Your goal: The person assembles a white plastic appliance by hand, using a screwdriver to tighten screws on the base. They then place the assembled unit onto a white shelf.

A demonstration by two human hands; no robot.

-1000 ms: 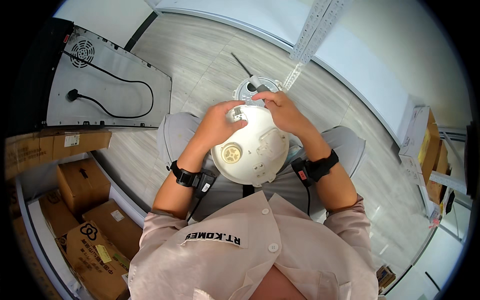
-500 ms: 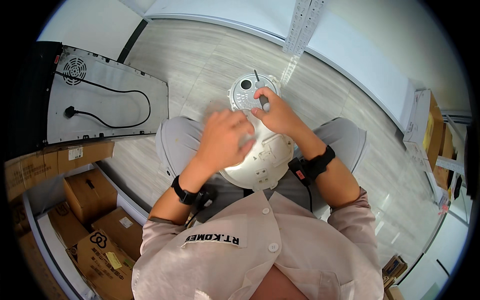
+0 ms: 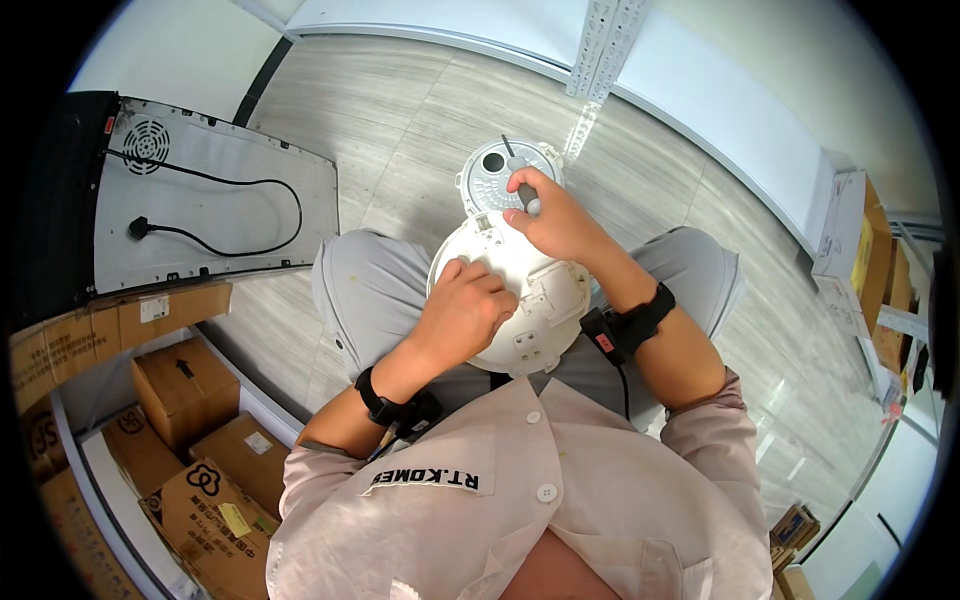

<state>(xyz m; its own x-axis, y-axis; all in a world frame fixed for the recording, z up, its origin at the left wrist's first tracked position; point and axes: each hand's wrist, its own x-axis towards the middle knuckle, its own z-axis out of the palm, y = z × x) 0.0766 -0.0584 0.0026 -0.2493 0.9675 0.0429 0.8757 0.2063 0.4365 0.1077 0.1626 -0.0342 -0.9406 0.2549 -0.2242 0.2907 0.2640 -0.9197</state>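
A white round appliance shell point(image 3: 545, 310) lies on my lap with its inner side up. My left hand point(image 3: 462, 312) presses on its left part, fingers curled over the rim. My right hand point(image 3: 552, 222) is closed around a grey-handled screwdriver point(image 3: 519, 178) held above the shell's far edge, its dark shaft pointing away from me. A second white round part point(image 3: 495, 178) with a dark hole and ribbed surface lies on the floor just beyond my knees, under the screwdriver tip. Both wrists carry black bands.
A grey metal panel point(image 3: 215, 200) with a fan grille and a black power cable lies on the floor at left. Cardboard boxes point(image 3: 190, 400) are stacked at lower left. A white perforated rail point(image 3: 600, 45) and white boards run along the far side; more boxes stand at right.
The shell has been turned over on my lap, from its smooth outer side to its inner side. My right hand has lifted the screwdriver toward the far edge.
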